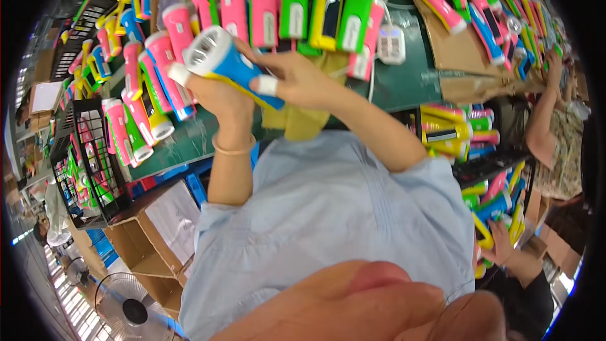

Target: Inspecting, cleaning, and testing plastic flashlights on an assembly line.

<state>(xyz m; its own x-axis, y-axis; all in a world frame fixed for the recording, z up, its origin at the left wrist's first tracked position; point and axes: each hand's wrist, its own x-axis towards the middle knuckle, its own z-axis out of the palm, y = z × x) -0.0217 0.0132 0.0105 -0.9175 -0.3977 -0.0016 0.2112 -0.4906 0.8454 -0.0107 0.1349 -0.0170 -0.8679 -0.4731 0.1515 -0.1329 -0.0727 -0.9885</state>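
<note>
A green worktable [404, 82] fills the upper middle of the view and is crowded with plastic torches in pink, green, yellow and blue. Seven of them [297, 3] are stood side by side along its far edge: three pink, one green, one yellow, one green and one more pink. To the left a sloping pile [142, 91] is heaped too densely for counting, and many more are stacked on cardboard [451, 44] at the upper right.

One black wire basket [88, 151] of torches is seen at the left, above two open cardboard boxes [148, 240]. One floor fan [129, 309] is placed at the lower left. Further torches are held in a rack [489, 170] at the right, where another person's hand [499, 243] is reaching.

One blue torch with a yellow stripe [221, 63] is held up over the table, its round lens turned toward the camera. The left hand [218, 98] is closed around its body from below. The right hand [297, 79] is closed on its rear end, with one taped finger.

A slip could be judged likely, since the torch is gripped over a crowded table; if dropped, the row behind could be knocked over. The pile at the left might be nudged by the raised left elbow.
</note>
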